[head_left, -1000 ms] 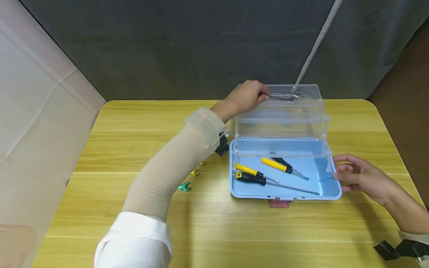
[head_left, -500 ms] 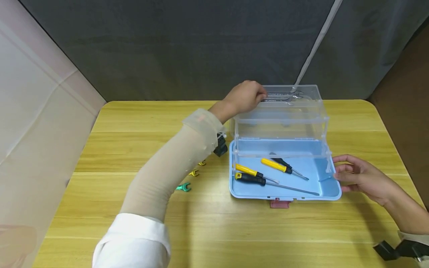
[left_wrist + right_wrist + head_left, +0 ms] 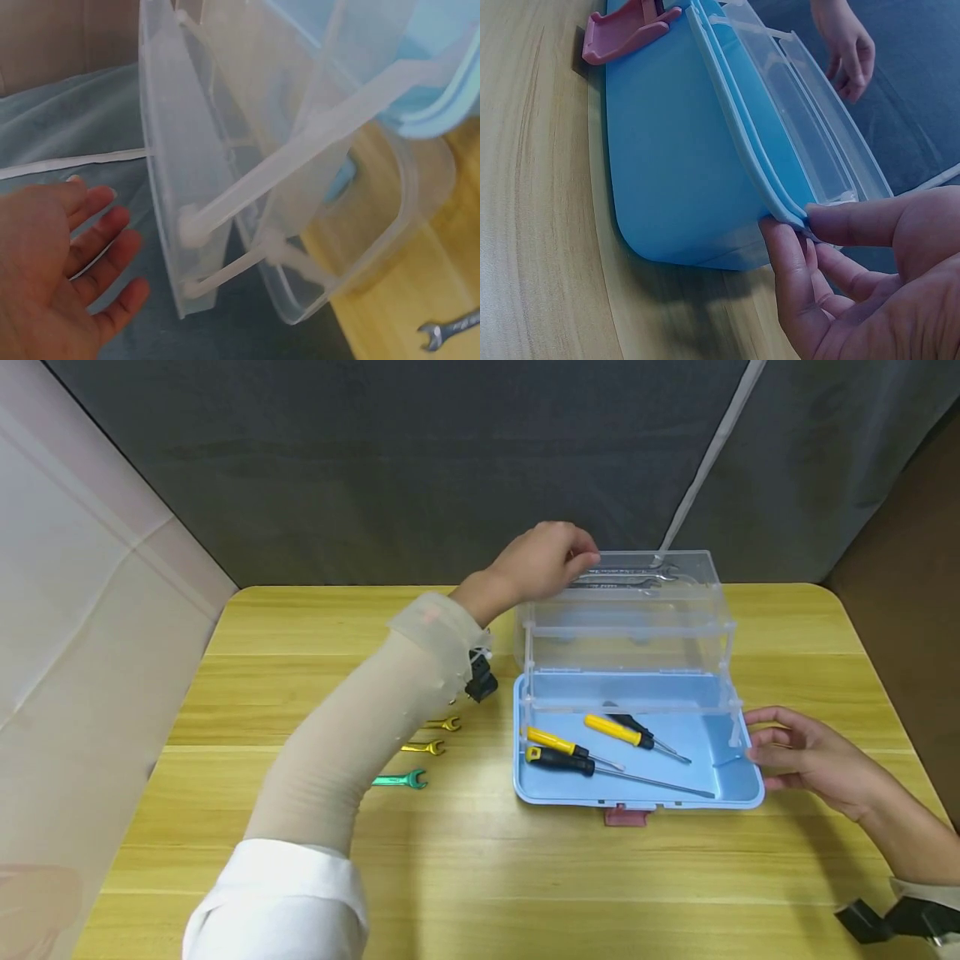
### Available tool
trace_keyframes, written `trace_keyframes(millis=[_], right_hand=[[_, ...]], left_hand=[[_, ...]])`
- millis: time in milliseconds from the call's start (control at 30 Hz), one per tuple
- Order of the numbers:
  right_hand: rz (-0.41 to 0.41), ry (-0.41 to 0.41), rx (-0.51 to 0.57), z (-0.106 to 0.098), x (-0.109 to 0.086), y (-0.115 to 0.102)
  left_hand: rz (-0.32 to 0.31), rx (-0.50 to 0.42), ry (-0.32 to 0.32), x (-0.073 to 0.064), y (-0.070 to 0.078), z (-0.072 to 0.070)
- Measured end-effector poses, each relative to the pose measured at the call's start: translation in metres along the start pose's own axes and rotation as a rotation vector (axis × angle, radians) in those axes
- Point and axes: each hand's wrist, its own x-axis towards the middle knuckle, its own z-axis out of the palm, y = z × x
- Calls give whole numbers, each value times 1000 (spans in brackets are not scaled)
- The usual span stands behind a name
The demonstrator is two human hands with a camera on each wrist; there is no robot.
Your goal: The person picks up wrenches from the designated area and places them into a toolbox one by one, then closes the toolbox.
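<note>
My left hand [image 3: 543, 560] hovers at the left end of the clear upper tray [image 3: 697, 564] of a blue toolbox [image 3: 555, 795]. Its fingers are loosely bent and hold nothing, as the left wrist view also shows. Two silver wrenches [image 3: 626, 582] lie side by side in that tray, their left ends partly behind the hand. With thumb and fingers, my right hand [image 3: 821, 764] pinches the box's right rim [image 3: 761, 180]. Inside the blue base are several screwdrivers, among them a long black one [image 3: 562, 760] and one with a yellow handle [image 3: 611, 727].
On the table left of the box lie a green wrench [image 3: 401, 779] and yellow wrenches [image 3: 426, 747], partly under my left forearm. A silver wrench [image 3: 450, 328] shows in the left wrist view. A pink latch [image 3: 626, 816] juts from the box front. Dark cloth hangs behind.
My left hand has let go of a wrench in the upper tray, then risen and drawn back slightly left. More of the table wrenches shows now. My right hand keeps its place on the rim.
</note>
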Motion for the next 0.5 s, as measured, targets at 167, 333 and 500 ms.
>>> trace_keyframes(millis=[167,333,500], right_hand=[[8,4,-6,0,0,0],[9,7,-24,-1,0,0],[7,7,-34,-1,-1,1]], left_hand=[[57,55,-1,-11,3,-10],[99,193,-7,-25,3,-17],[95,327,-34,-41,-1,-19]])
